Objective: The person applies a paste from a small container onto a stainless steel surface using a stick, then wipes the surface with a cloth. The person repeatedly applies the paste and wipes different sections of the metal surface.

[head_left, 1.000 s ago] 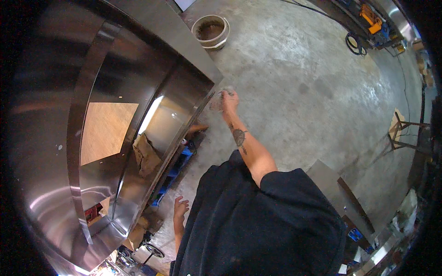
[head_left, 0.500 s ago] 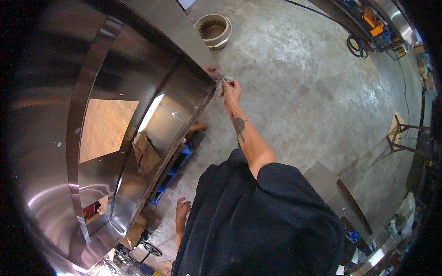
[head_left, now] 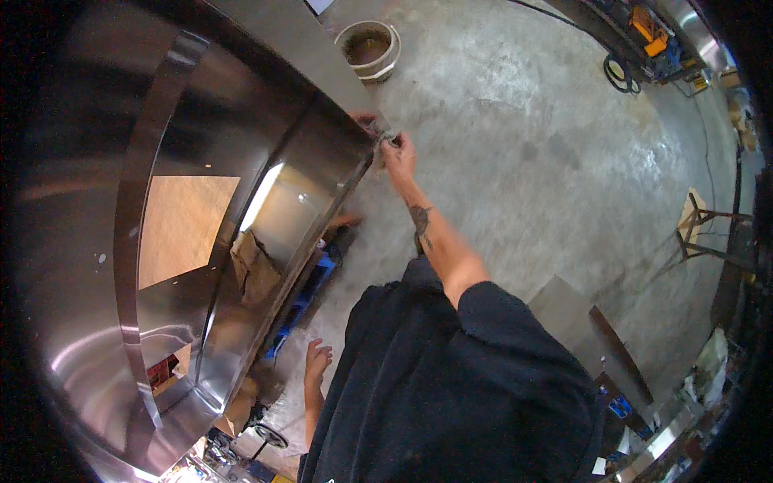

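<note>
A greyish rag (head_left: 381, 146) is bunched in my right hand (head_left: 400, 153), whose fingers are closed around it. That hand presses the rag to the far corner edge of a large shiny stainless-steel structure (head_left: 266, 97), and the metal mirrors the fingers. Part of the rag is hidden by the fingers. Low beside my body hangs my left hand (head_left: 318, 360), fingers apart and holding nothing, off the metal. Inside the structure lies a crumpled brown cloth (head_left: 254, 266), near an opening that shows a wooden board (head_left: 189, 229).
Beyond the corner, a pale bucket (head_left: 368, 51) stands on the concrete floor (head_left: 515, 153). Blue objects (head_left: 299, 310) sit beneath the structure's near edge. To the right are a metal-framed stand (head_left: 708, 229), a flat grey sheet (head_left: 564, 310) and shelving with an orange tool (head_left: 648, 30).
My right hand has shifted slightly along the corner with the rag, which shows less now, and the forearm is a little blurred. My left hand still hangs free.
</note>
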The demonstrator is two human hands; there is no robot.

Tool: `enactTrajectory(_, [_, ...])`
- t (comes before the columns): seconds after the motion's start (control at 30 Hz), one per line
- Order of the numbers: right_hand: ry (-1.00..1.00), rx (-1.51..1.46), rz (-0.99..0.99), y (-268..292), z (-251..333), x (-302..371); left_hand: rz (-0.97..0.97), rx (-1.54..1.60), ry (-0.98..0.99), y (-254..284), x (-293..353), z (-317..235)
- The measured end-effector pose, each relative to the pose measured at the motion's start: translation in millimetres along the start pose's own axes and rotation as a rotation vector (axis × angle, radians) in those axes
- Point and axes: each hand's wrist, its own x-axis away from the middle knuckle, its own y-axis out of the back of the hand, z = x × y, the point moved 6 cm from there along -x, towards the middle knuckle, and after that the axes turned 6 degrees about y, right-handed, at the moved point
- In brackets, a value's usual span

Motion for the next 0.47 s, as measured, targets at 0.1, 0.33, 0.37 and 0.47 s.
enactTrajectory(0.1, [-0.026, -0.018, -0.037, 25, -42, -41, -0.015, 0.005, 0.002, 7, 4, -4])
enactTrajectory(0.33, [-0.081, 0.235, -0.007, 70, -83, -2, -0.044, 0.221, 0.024, -14, 3, 59])
enactTrajectory(0.37, [-0.09, 0.303, 0.049, 68, -129, 26, 0.014, 0.324, 0.081, -10, 5, 96])
enactTrajectory(0.47, [-0.001, 0.389, 0.3, 13, -214, 74, 0.053, 0.433, 0.139, -25, 10, 168])
